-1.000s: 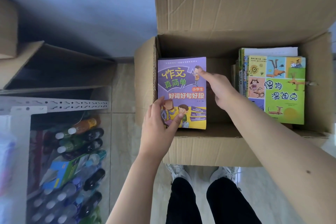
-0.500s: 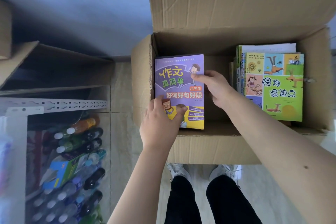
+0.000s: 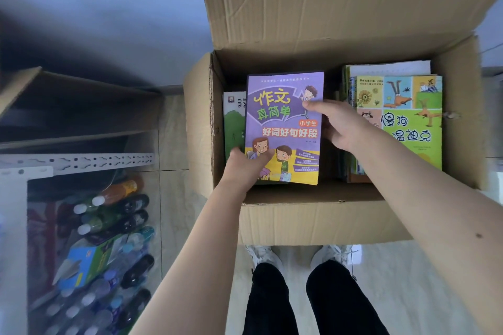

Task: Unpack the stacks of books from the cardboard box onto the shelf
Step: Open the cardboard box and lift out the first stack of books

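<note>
A: Entry, head view. Purple book [image 3: 284, 128] sits in the left half of the cardboard box [image 3: 313, 220], cover up, its top edge toward the far wall of the box.

B: Who holds it?

A: Both hands. Left hand [image 3: 246, 168] grips the lower left corner, thumb lying over the cover, fingers curled under the edge. Right hand [image 3: 340, 125] holds the right edge, thumb pressed on the cover near the cartoon boy; its other fingers are hidden behind the book, so cannot tell how they lie.

B: Below it?

A: A green-and-white book [image 3: 234, 122] shows at its left side, lower in the box, partly covered.

B: Right half of the box?

A: A stack of books [image 3: 408, 128], green picture cover on top, apart from the purple one. The right forearm crosses its near corner.

B: Outside the box?

A: Rear flap stands up. Metal shelf [image 3: 81, 160] to the left, bottles [image 3: 117, 226] lying beneath it. White shoes [image 3: 261, 254] on the tiled floor just behind the box's near wall.
</note>
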